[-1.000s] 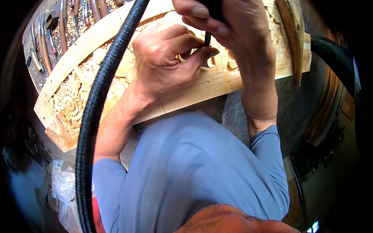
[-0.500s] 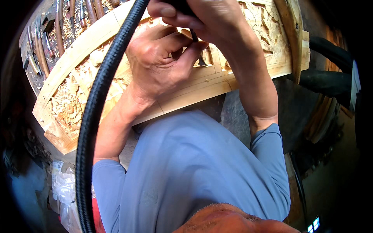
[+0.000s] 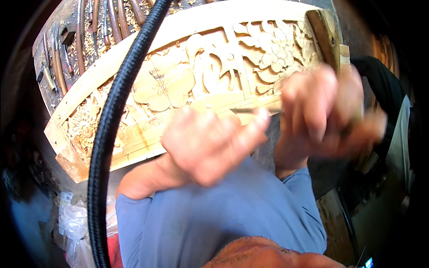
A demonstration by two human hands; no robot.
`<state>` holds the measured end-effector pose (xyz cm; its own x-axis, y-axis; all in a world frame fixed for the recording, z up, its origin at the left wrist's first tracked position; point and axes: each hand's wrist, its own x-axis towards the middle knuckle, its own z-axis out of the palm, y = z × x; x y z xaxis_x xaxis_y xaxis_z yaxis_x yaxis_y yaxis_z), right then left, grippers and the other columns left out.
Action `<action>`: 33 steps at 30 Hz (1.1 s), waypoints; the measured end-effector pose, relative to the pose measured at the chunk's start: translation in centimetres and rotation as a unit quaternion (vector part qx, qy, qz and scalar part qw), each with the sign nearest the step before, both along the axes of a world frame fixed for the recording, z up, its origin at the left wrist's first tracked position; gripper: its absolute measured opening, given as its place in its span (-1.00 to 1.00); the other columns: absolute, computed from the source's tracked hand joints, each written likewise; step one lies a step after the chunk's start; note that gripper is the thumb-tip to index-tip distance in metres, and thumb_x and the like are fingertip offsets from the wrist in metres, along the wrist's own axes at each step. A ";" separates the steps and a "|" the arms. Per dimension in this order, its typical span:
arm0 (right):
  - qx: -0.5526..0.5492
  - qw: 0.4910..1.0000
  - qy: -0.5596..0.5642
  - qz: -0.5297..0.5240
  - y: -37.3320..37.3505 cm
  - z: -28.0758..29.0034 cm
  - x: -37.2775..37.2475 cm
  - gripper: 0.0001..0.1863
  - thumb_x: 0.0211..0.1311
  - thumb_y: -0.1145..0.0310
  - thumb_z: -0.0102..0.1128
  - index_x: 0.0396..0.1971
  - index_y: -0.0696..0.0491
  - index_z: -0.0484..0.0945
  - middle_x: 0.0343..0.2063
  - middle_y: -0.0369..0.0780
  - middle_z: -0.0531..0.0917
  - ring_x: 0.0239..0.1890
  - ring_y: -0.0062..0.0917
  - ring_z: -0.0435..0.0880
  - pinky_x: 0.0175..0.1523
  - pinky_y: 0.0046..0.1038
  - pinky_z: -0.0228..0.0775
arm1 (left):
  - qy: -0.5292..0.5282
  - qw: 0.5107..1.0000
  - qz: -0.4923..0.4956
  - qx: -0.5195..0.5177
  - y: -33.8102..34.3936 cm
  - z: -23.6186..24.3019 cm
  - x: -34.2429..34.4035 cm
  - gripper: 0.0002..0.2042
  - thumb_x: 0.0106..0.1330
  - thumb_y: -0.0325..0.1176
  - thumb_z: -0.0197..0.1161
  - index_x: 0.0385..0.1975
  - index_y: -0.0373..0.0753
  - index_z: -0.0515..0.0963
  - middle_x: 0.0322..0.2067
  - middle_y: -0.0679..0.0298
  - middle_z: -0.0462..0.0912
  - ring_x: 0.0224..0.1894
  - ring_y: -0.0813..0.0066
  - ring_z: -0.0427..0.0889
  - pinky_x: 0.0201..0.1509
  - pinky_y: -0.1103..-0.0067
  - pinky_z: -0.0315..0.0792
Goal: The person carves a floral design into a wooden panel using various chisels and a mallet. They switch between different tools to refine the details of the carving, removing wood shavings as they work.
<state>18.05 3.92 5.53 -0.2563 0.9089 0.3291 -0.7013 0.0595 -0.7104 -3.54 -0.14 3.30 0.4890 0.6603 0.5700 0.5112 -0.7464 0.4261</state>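
My right hand [image 3: 319, 102], smeared by motion, is closed round a chisel at the right of the carved panel. The chisel's thin dark blade [image 3: 276, 111] points left out of this fist; the grip is mostly hidden. My left hand [image 3: 208, 143] is in front of the panel's near edge, back upward. One digit stretches right, close to the blade; whether it touches cannot be made out. The other fingers are partly hidden and blurred, with nothing visible in them. Beneath lies a pale wooden panel [image 3: 196, 24] with an arched far edge, carved with flowers and leaves; a pencilled shape [image 3: 163, 85] is left flat.
Several carving tools [image 3: 117, 20] lie among wood shavings at the far left. A wooden bar [image 3: 325, 38] rests across the panel's right end. A black braided cable [image 3: 117, 98] crosses the view. A clear plastic bag [image 3: 73, 219] is at lower left, dark cloth [image 3: 380, 85] at right.
Both hands have drawn back from the panel, the right one moving right and nearer with the chisel. The blade has left the wood, and my left hand has come off it. More carving shows.
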 end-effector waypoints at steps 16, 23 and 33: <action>-0.020 0.774 -0.584 -0.245 -13.7 -0.6 2.7 -0.69 0.12 0.29 0.59 -0.35 0.25 0.74 -0.50 -0.08 0.75 -0.49 -0.32 0.77 -0.33 -0.46 0.52 | 0.068 0.997 -0.023 0.023 -3.2 -3.2 1.0 -0.71 0.38 -0.33 0.52 0.03 -0.28 0.73 -0.61 0.50 0.37 -0.63 0.64 0.32 -0.52 0.59 0.07; -0.105 0.803 -0.584 -0.056 -13.4 -2.9 1.5 -0.72 0.14 0.51 0.61 -0.12 0.11 0.79 -0.42 -0.14 0.78 -0.48 -0.32 0.78 -0.40 -0.39 0.52 | 0.102 0.994 -0.038 -0.030 -3.3 -3.4 -0.7 -0.59 0.19 -0.43 0.48 0.08 -0.29 0.74 -0.58 0.47 0.42 -0.60 0.61 0.37 -0.50 0.56 0.14; 0.152 0.892 -0.407 -0.129 -11.8 -1.1 2.9 -0.61 0.19 0.43 0.53 -0.03 0.25 0.63 -0.49 -0.12 0.75 -0.63 -0.45 0.72 -0.55 -0.47 0.52 | 0.043 0.998 -0.015 -0.036 -2.8 -4.2 1.4 -0.64 0.42 -0.32 0.44 0.15 -0.35 0.71 -0.59 0.46 0.38 -0.60 0.62 0.38 -0.50 0.57 0.19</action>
<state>20.99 -7.88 4.47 -0.3181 0.8724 0.3711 0.1031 0.4210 -0.9012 -2.11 -2.95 -0.86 0.5542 0.6830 0.4758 0.5265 -0.7304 0.4351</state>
